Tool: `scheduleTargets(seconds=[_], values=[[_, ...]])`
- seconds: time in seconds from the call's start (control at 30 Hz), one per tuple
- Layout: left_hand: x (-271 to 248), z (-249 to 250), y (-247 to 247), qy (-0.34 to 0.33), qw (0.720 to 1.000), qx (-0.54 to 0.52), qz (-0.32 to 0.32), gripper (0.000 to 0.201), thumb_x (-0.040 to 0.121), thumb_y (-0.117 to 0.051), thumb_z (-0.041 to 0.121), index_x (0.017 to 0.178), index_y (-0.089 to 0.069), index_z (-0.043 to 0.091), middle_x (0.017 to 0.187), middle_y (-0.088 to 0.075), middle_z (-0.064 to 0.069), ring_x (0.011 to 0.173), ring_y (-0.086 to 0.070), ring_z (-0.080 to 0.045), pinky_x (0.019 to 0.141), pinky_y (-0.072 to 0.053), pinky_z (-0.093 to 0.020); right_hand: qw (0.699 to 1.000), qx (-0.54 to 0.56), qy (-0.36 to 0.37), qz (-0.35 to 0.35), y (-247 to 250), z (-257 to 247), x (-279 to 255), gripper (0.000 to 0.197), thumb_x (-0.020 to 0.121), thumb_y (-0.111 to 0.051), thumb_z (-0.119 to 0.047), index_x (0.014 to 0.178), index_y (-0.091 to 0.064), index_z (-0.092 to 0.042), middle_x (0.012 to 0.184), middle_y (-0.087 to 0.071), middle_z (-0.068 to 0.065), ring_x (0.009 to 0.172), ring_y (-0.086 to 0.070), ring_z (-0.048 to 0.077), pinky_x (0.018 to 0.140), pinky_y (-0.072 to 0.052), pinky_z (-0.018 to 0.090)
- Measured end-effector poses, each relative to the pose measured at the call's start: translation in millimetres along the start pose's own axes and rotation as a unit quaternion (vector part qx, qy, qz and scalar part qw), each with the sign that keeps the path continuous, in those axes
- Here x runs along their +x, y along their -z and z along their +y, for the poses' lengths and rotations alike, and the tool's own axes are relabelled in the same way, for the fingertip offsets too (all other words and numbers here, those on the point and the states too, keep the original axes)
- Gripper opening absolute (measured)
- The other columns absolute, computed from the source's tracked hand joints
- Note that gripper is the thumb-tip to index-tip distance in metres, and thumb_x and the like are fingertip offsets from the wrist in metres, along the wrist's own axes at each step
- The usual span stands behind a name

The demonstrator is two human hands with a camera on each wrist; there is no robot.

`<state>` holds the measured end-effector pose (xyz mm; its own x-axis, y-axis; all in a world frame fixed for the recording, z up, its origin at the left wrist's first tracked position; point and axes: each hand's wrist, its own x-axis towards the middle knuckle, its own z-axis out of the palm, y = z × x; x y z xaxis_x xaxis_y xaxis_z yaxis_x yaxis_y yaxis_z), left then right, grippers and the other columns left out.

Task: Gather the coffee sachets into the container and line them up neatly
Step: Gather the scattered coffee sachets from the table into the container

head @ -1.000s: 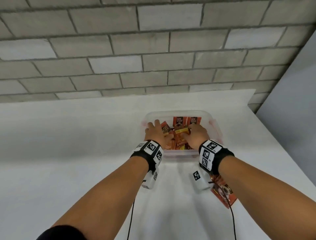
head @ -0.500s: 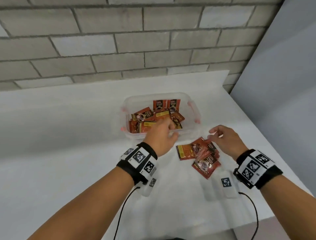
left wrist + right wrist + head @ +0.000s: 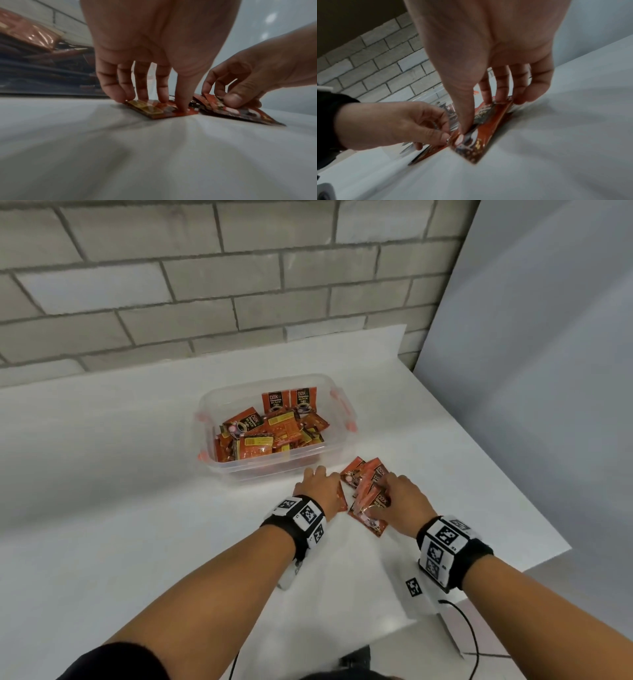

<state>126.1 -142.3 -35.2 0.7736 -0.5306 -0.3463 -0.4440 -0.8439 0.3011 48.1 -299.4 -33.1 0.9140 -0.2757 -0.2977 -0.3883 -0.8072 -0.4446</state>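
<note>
A clear plastic container with orange clips holds several red-orange coffee sachets in a loose heap, two of them upright at the back. Just in front of its right corner a small pile of loose sachets lies on the white table. My left hand is down on the leftmost sachet, fingertips at its far edge and thumb on its near edge. My right hand pinches sachets of the pile between thumb and fingers, tilting one edge off the table.
The white table runs back to a grey brick wall. Its right edge is close to my right wrist, with a grey panel beyond. A black cable hangs from the right wrist.
Both hands have left the container and come down on the loose pile in front of it, the right hand first, then the left.
</note>
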Motion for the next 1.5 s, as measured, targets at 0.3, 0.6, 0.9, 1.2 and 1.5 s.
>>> scheduleTargets(seconds=[0.3,0.6,0.9,1.2,1.5], values=[[-18.4,-31.3,1.6,0.056,0.994,-0.080,-0.054,0.049,0.083,-0.070,0.032,0.120,-0.047,0.009,0.120,-0.052,-0.011,0.110,-0.050,-0.026,0.084,-0.042,-0.031,0.983,0.160,0.051,-0.076,2.2,18.1,-7.8,0.033,0.076,-0.077,-0.012,0.106,-0.061,-0.017,0.089,-0.059,-0.006,0.078,-0.057,0.008,0.065,-0.045,0.007],[-23.4,22.8,1.5,-0.007,0.977,-0.196,-0.084,0.049,0.087,-0.065,0.036,0.124,-0.041,0.016,0.111,-0.059,-0.001,0.089,-0.053,-0.014,0.072,-0.043,-0.024,0.961,0.276,0.031,-0.019,36.6,36.4,6.6,0.016,0.086,-0.066,-0.008,0.101,-0.061,-0.013,0.093,-0.068,0.002,0.077,-0.064,0.011,0.062,-0.047,0.014],[-13.2,52.0,-32.4,0.050,0.992,-0.117,-0.008,0.100,0.070,-0.080,0.041,0.144,-0.020,0.010,0.134,-0.037,-0.014,0.122,-0.040,-0.031,0.098,-0.043,-0.043,0.996,0.081,0.019,-0.012,6.8,24.6,20.5,0.051,0.085,-0.069,-0.023,0.129,-0.048,-0.009,0.116,-0.061,0.009,0.102,-0.059,0.021,0.086,-0.047,0.028],[-11.5,35.3,-23.2,0.077,0.991,-0.103,-0.026,0.079,0.072,-0.079,0.038,0.130,-0.035,0.009,0.127,-0.045,-0.015,0.119,-0.043,-0.031,0.097,-0.043,-0.041,0.990,0.132,-0.026,-0.036,8.6,25.4,23.4,0.041,0.079,-0.074,-0.017,0.113,-0.052,-0.010,0.112,-0.063,0.008,0.096,-0.060,0.022,0.082,-0.048,0.030],[-20.3,18.3,-21.7,0.067,0.980,-0.184,-0.041,0.056,0.073,-0.080,0.032,0.112,-0.044,0.013,0.115,-0.060,-0.007,0.100,-0.057,-0.022,0.074,-0.043,-0.025,0.966,0.249,-0.043,-0.058,3.4,16.3,22.9,0.037,0.076,-0.075,-0.008,0.106,-0.055,-0.016,0.111,-0.061,0.008,0.102,-0.061,0.025,0.093,-0.050,0.042]])
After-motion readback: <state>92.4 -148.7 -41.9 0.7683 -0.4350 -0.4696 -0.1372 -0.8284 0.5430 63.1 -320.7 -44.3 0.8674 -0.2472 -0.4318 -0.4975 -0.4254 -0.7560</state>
